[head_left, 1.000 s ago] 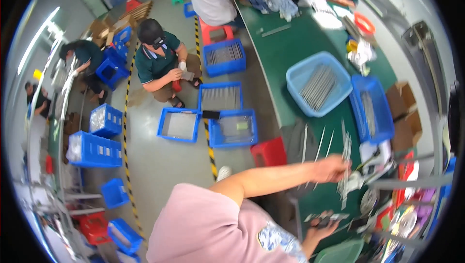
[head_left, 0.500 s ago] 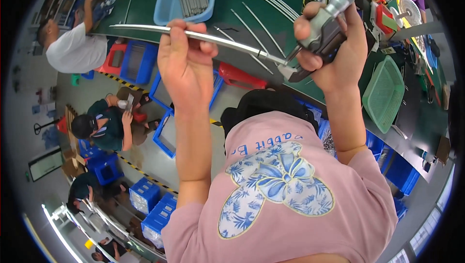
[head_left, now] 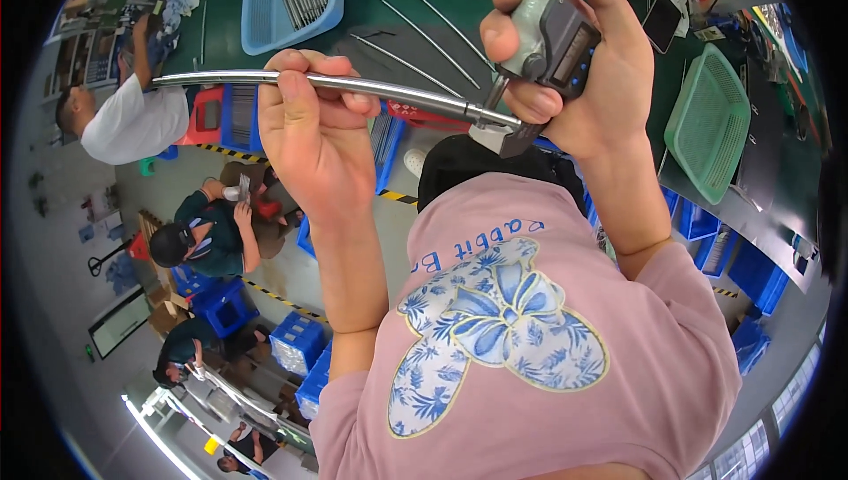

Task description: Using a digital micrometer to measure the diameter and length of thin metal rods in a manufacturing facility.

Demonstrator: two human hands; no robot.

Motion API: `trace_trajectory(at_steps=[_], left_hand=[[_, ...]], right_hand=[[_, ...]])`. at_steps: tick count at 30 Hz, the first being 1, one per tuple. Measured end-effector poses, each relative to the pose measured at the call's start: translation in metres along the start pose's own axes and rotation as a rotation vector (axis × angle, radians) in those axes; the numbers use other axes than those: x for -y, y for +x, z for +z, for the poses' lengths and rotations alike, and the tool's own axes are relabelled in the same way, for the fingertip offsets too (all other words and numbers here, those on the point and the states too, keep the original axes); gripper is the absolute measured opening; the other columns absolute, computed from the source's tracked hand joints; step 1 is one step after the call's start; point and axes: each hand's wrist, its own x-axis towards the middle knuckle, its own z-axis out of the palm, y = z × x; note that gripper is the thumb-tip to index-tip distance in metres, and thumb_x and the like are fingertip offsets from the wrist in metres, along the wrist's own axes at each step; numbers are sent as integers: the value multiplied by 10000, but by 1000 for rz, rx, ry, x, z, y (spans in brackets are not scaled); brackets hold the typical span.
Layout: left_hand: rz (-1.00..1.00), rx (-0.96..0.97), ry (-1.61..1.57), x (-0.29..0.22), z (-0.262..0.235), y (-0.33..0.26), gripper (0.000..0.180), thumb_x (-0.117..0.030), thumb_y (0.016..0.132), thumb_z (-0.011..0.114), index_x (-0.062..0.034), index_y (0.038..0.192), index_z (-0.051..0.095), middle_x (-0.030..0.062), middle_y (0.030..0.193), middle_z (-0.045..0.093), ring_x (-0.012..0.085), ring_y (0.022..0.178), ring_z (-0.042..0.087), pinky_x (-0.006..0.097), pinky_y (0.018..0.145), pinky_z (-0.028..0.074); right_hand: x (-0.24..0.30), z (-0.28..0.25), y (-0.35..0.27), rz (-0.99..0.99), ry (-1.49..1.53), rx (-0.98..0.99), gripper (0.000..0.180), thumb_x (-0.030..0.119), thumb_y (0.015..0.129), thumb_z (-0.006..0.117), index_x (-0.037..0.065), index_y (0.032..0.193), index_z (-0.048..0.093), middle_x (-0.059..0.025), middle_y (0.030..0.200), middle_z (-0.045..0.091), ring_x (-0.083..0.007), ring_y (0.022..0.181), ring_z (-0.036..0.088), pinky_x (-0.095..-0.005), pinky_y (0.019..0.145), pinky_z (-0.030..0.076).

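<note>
Metal rod lies left-right, right end in micrometer.

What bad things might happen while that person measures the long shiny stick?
The left hand grips the metal rod near its middle, so the long free end could swing towards people nearby. The right hand holds the grey measuring tool on the rod's tip only; it might slip off and spoil the reading.

You wear a pink short-sleeved cotton T-shirt with a blue-and-white floral bow print at its centre and blue lettering arched above it at 12 o'clock. Your forearms are bare; your left hand and right hand carry no gloves or rings.
</note>
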Motion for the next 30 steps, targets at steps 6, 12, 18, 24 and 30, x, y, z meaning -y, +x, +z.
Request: trace_trajectory(at_steps=[6,12,18,24,30], left_hand=[[-21,19,9,2,-1,-4,145,-147,866,373,-24,925,423,109,813,530,141,591,488,266,527,404],[-29,-5,69,2,-2,-5,136,-146,862,384,-24,911,422,103,801,523,138,577,492,263,517,407],[-19,-8,153,0,-3,-5,128,-142,859,391,-26,901,426,111,805,519,135,565,499,263,515,421],[-24,-10,142,0,-6,-4,123,-134,858,387,-27,902,428,113,806,519,134,565,505,254,513,425],[-33,-20,134,-2,-6,-3,121,-137,857,390,-30,898,430,108,799,519,138,560,495,255,503,413]], right_hand=[[3,-7,0,39,12,12,569,436,832,236,-67,810,502,-203,637,541,-188,329,397,-228,281,318],[1,-13,1,20,-51,21,587,452,828,236,-69,819,506,-204,650,548,-184,360,426,-213,289,318],[-3,-12,1,-22,-181,-41,609,476,821,255,-71,818,522,-194,647,558,-162,367,437,-199,290,312],[-4,-13,2,-17,-156,-21,586,442,826,249,-76,823,522,-194,647,559,-159,367,437,-195,293,310],[-6,-10,4,-15,-215,-57,575,432,816,261,-81,826,520,-196,654,559,-161,374,441,-196,296,307]])
